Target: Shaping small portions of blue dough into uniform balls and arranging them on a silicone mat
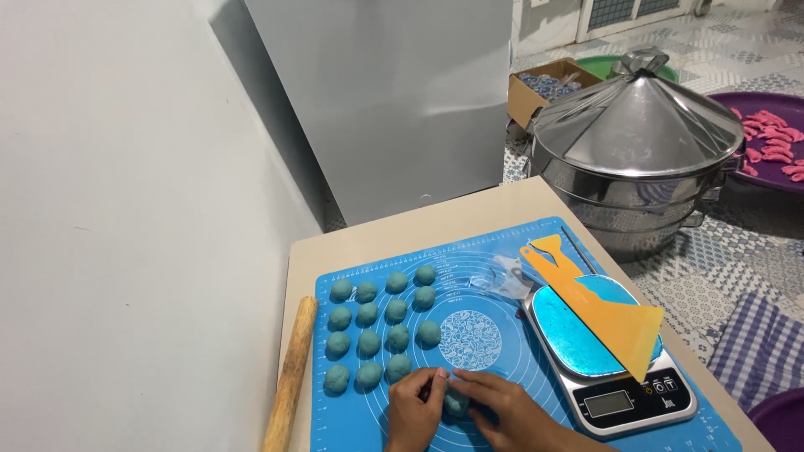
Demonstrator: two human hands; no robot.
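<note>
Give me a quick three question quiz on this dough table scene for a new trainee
1. True or false: the yellow scraper lies across the kitchen scale.
2. Both hands, left hand and right hand, shape what?
A. a teal dough ball
B. a pink dumpling
C. a lid
3. Fill in: the wooden rolling pin lies along the ____ edge of the blue silicone mat.

Key: 1 true; 2 A; 3 left.
</note>
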